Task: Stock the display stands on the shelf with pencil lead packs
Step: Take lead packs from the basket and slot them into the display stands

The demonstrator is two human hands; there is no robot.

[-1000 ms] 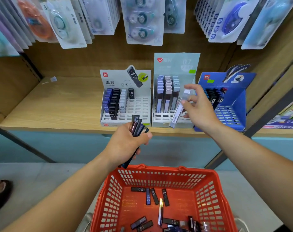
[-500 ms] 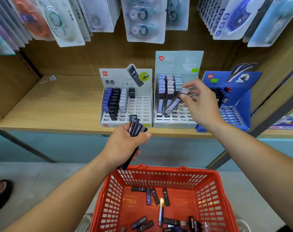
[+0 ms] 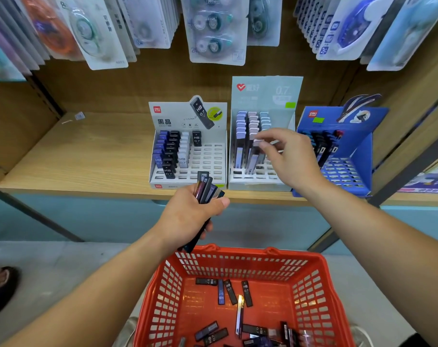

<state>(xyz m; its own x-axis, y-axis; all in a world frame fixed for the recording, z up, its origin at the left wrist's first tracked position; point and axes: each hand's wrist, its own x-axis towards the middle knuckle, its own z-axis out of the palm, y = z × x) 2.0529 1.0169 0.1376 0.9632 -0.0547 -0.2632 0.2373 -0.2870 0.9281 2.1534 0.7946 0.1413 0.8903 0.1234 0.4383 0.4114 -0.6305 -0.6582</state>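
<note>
On the wooden shelf (image 3: 87, 151), the white display stand (image 3: 207, 159) is seen part-filled with dark HB packs. Just in front, a fan of dark lead packs (image 3: 205, 187) is gripped in the left hand (image 3: 187, 216). At the pale middle stand (image 3: 265, 96), a light pack (image 3: 252, 159) is pinched at its cap by the right hand (image 3: 291, 159), its lower end at the grid. The blue stand (image 3: 348, 169) is rightmost. Loose packs (image 3: 229, 291) are seen in the red basket (image 3: 160, 304) below.

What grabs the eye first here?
The red basket fills the bottom centre, with loose packs scattered on its floor. Above it, the left hand grips a bundle of dark packs in front of the shelf edge. The right hand pinches a pale pack at the middle stand.
</note>
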